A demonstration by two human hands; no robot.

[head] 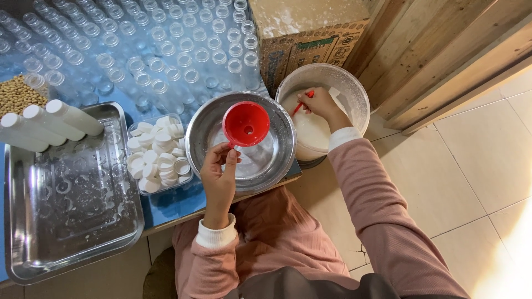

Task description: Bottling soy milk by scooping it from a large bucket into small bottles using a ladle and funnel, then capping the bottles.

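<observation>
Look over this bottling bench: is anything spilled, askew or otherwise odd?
Little stands out. Three filled white bottles lie on their sides in the steel tray, while the empty bottles stand upright. The bucket wall is smeared white above the liquid. No spill shows on the floor.

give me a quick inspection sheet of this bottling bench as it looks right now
surface: blue table carrying a steel tray.
job's things: red funnel over a clear bottle in the steel bowl; white bucket of white liquid.
clutter: empty bottles, three filled bottles, tub of white caps, beans.
grippers: left hand holds the funnel's handle; right hand grips a red handle in the bucket.
cables: nothing seen.
surroundings: cardboard box, wooden boards, tiled floor.
</observation>
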